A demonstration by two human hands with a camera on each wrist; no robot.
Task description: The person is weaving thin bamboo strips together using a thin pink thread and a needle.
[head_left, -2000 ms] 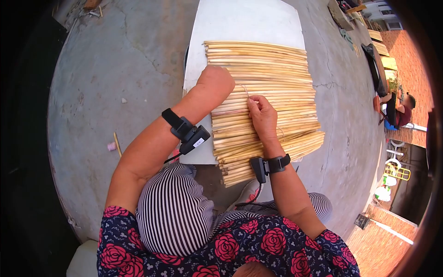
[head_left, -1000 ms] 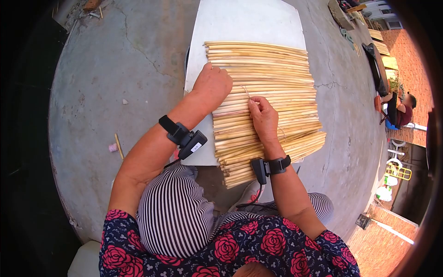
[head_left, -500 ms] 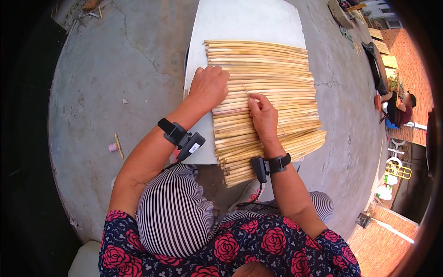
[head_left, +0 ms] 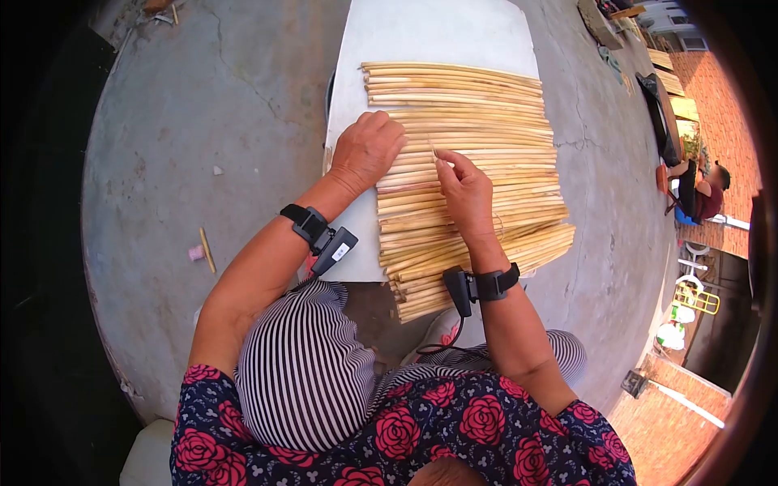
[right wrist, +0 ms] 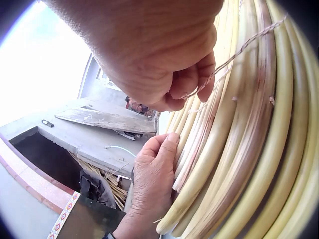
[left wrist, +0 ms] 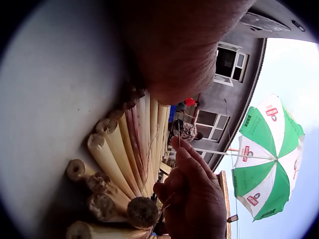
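A row of pale stalks (head_left: 486,130) lies side by side on a white board (head_left: 438,36). My left hand (head_left: 369,150) holds stalk ends at the row's left edge; the right wrist view shows its thumb and forefinger at the ends. Over the middle of the row, my right hand (head_left: 468,194) pinches a thin needle (left wrist: 180,130), which points up from its fingertips in the left wrist view. A strand of twine (right wrist: 249,41) runs from the right hand's curled fingers across the stalks. Small twine stitches show between some stalks. The left fingertips are partly hidden in the head view.
Shorter stalks (head_left: 417,304) overhang the board's near edge by my knees. On the concrete floor at left lie a pinkish spool (head_left: 196,253) and a loose stick (head_left: 207,249). Another person (head_left: 713,194) sits far off at right.
My left hand has turned from a raised fist to lie lower on the stalk ends. My right hand has shifted slightly away from me. A gap now shows below the farthest stalks.
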